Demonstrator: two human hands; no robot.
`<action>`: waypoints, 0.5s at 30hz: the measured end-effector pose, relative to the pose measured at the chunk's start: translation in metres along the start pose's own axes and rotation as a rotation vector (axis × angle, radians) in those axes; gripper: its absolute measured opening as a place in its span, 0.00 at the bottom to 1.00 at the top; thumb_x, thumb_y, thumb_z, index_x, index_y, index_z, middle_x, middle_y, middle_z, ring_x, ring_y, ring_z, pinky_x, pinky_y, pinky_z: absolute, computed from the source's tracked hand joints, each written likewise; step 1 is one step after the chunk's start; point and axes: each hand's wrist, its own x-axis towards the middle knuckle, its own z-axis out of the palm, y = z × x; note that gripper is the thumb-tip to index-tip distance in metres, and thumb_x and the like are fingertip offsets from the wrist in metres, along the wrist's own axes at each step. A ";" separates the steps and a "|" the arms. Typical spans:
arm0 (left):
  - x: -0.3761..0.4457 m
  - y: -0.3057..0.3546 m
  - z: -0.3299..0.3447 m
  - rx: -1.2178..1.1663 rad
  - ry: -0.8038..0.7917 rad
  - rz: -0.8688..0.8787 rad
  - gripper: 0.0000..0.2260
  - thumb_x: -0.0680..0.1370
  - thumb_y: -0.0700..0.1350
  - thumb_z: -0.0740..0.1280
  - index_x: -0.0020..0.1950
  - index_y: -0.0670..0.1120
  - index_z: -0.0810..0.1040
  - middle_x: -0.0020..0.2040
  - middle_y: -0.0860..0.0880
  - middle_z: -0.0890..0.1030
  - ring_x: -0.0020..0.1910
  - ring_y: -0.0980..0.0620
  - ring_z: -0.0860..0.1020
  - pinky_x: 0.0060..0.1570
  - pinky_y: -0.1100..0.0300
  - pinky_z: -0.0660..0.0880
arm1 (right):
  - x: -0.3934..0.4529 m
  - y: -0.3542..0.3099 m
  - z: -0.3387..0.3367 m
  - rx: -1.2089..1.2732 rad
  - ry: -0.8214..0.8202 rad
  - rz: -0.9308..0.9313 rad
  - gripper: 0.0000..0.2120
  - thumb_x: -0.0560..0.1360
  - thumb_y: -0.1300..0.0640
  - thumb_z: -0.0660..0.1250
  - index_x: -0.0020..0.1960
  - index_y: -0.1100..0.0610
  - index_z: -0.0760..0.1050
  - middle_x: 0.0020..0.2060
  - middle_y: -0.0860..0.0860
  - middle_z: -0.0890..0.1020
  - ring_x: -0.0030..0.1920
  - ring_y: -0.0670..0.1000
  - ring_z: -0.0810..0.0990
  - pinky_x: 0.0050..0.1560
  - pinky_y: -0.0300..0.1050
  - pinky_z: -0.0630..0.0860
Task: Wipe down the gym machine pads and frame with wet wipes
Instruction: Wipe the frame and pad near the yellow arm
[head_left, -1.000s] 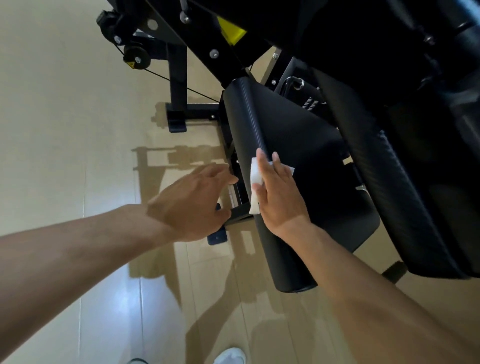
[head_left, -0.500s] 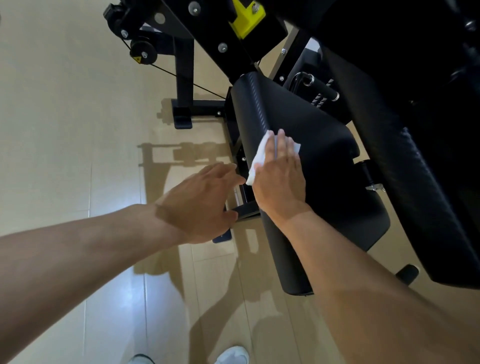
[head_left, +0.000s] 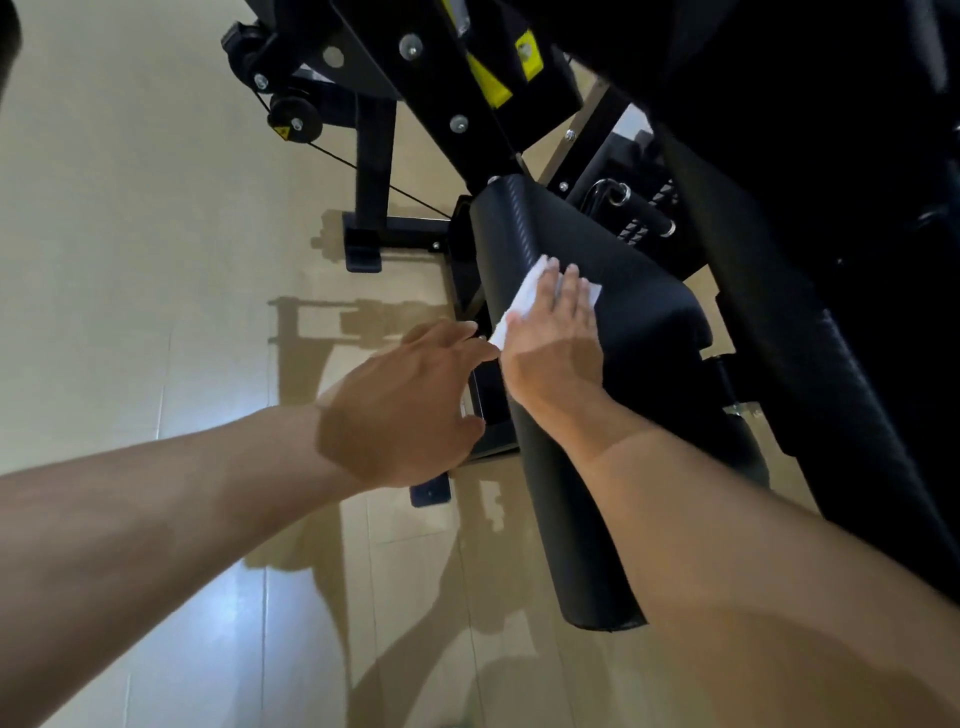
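Your right hand (head_left: 553, 343) presses the limp wet wipe (head_left: 524, 301) flat-fingered on the firm seat pad (head_left: 639, 332); pin it by its middle. Your left hand (head_left: 405, 405) hovers relaxed, holding nothing.

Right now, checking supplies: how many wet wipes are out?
1. One wet wipe lies under the right hand, pressed flat on the black seat pad. Others may be out of view.

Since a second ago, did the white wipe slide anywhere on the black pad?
Yes. The wipe under the right hand slid up the pad, away from its near end.
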 end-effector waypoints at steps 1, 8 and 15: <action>0.000 0.000 0.001 0.002 0.003 -0.001 0.30 0.80 0.49 0.66 0.80 0.56 0.58 0.81 0.54 0.55 0.80 0.55 0.54 0.75 0.55 0.59 | 0.013 -0.001 0.000 -0.034 -0.005 -0.035 0.35 0.85 0.47 0.52 0.82 0.60 0.39 0.82 0.62 0.46 0.82 0.61 0.47 0.82 0.55 0.49; 0.009 -0.015 -0.009 0.051 0.080 -0.007 0.30 0.80 0.49 0.66 0.80 0.56 0.59 0.81 0.53 0.56 0.80 0.54 0.55 0.74 0.57 0.59 | 0.078 -0.019 -0.008 -0.222 -0.052 -0.202 0.37 0.84 0.49 0.54 0.82 0.56 0.35 0.81 0.60 0.36 0.81 0.62 0.37 0.82 0.57 0.43; 0.012 -0.021 -0.014 0.055 0.142 -0.020 0.29 0.79 0.48 0.66 0.79 0.54 0.61 0.78 0.53 0.62 0.75 0.54 0.65 0.62 0.66 0.65 | 0.111 -0.026 -0.008 -0.587 -0.121 -0.554 0.31 0.80 0.44 0.61 0.81 0.48 0.57 0.83 0.57 0.43 0.81 0.63 0.34 0.80 0.63 0.37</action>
